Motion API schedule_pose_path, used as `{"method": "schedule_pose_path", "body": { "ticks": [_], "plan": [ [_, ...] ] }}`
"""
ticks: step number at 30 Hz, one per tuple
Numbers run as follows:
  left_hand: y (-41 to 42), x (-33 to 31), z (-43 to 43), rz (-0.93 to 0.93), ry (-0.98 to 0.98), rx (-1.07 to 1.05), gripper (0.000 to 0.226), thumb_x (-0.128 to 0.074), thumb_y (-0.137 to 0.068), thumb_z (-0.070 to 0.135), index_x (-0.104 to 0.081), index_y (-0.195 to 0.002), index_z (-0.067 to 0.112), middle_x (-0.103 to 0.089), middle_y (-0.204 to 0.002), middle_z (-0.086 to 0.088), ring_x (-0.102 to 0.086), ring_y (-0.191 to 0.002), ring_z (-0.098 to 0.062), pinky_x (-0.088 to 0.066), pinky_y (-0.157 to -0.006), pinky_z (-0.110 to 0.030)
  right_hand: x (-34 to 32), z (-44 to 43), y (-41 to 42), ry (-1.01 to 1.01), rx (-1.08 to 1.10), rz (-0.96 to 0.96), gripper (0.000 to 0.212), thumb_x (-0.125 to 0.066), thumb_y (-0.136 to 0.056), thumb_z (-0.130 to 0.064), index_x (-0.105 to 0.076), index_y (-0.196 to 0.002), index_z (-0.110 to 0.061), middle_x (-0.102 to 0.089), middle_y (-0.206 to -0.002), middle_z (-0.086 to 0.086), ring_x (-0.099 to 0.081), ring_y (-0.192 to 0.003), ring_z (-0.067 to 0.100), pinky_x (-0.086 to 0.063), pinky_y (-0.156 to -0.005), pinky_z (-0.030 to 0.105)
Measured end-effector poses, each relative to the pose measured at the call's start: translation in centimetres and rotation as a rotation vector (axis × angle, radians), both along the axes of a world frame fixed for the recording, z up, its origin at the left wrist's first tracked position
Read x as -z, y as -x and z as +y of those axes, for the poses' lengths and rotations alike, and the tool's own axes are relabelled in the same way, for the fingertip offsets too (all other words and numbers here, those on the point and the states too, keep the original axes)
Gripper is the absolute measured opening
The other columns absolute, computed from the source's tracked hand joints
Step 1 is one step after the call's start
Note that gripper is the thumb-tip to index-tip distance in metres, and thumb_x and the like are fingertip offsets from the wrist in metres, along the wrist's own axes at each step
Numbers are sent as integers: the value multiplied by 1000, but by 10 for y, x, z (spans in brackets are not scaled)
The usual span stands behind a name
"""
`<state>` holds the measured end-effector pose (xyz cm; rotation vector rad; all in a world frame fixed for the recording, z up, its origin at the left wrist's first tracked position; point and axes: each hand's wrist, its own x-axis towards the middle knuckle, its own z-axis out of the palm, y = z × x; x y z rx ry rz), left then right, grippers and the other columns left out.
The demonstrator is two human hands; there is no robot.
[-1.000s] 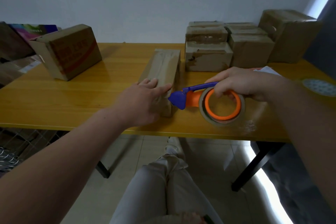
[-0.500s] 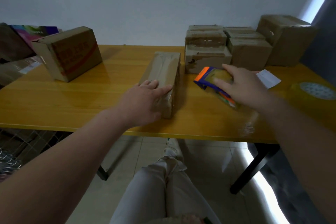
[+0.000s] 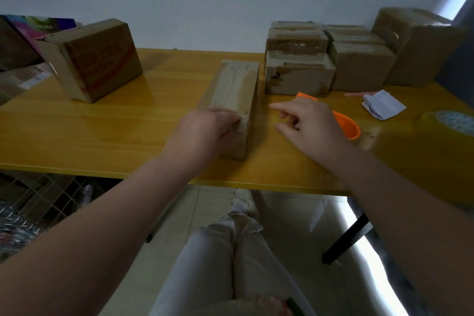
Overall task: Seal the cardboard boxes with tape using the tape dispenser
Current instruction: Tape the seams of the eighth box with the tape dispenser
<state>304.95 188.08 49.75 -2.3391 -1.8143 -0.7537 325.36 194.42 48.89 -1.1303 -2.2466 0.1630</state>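
A long, narrow cardboard box (image 3: pixel 232 89) lies lengthwise in the middle of the yellow table (image 3: pixel 128 136), with tape along its top. My left hand (image 3: pixel 202 133) rests on its near end, fingers over the top edge. My right hand (image 3: pixel 310 123) hovers just right of the box with loose fingers and holds nothing. The orange tape dispenser (image 3: pixel 346 125) lies on the table behind that hand, mostly hidden by it.
A stack of taped boxes (image 3: pixel 300 74) and a big box (image 3: pixel 415 51) stand at the back right. A printed box (image 3: pixel 95 59) sits at the back left. A folded paper (image 3: pixel 383 105) and a tape roll (image 3: pixel 454 123) lie at the right.
My right hand set the tape dispenser down on the table right of the box and let go. It has moved left toward the box. My left hand stayed on the box's near end.
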Motion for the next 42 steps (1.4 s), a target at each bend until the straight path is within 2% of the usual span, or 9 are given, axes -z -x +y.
{"method": "schedule_pose_path", "body": {
  "ticks": [6,9,11,13,20,26,31,34,42],
  "plan": [
    [4,2,1,15,-85,90,24,-63,-87,9,-70,-110,7,-68,-113,-12,-65,-100,-30,-52,-85,-38,-9,8,32,104,-189,-20,35,-72,-83,-14,-67,-118,-18,-63,-98,-6,-54,-86,4,-36,-71,7],
    [3,1,0,26,-87,87,30,-53,-89,22,-71,-109,7,-69,-111,-11,-66,-99,-28,-50,-84,-34,-11,9,35,102,-204,-36,33,-75,-80,-13,-70,-113,-15,-66,-100,-2,-54,-85,3,-36,-71,6],
    [1,-2,-3,12,-71,110,46,-39,-88,34,-73,-103,7,-71,-106,-11,-67,-94,-27,-52,-78,-32,-12,10,35,104,-214,-32,33,-76,-79,-13,-71,-111,-13,-67,-101,0,-55,-87,3,-35,-72,4],
    [1,-3,-4,17,-57,112,43,-41,-89,33,-73,-103,7,-71,-106,-10,-67,-94,-27,-53,-77,-33,-12,11,34,106,-225,-35,34,-78,-77,-14,-71,-111,-12,-67,-101,1,-55,-87,4,-37,-72,3],
    [1,-2,-4,35,-62,115,32,-50,-88,27,-73,-95,5,-72,-96,-10,-67,-84,-27,-55,-66,-41,-10,11,36,61,-255,3,33,-81,-73,-16,-72,-105,-10,-58,-94,-6,-57,-88,9,-48,-73,21],
    [4,-1,-3,61,-52,106,30,-52,-89,29,-72,-97,8,-71,-93,-9,-67,-82,-25,-55,-64,-41,-2,8,38,30,-281,52,26,-79,-74,-12,-72,-99,-12,-54,-101,-8,-58,-92,12,-49,-71,16],
    [3,-4,-3,26,-32,84,37,-50,-83,35,-72,-99,10,-72,-90,-10,-68,-81,-27,-54,-67,-42,1,6,38,-52,-295,13,23,-76,-78,-16,-70,-100,-9,-61,-103,2,-58,-92,15,-53,-78,34],
    [4,-7,-4,26,-6,74,41,-49,-81,41,-71,-100,11,-71,-90,-8,-67,-80,-24,-54,-68,-40,0,4,40,-118,-295,-24,18,-73,-80,-17,-70,-95,-8,-61,-101,3,-55,-91,14,-52,-76,36],
    [5,-7,-6,9,-42,69,41,-54,-73,33,-70,-103,10,-71,-90,-8,-65,-81,-25,-53,-70,-35,1,-5,46,-356,-308,-114,8,-70,-79,-6,-70,-86,0,-65,-88,14,-61,-82,31,-53,-64,38]
  ]
}}
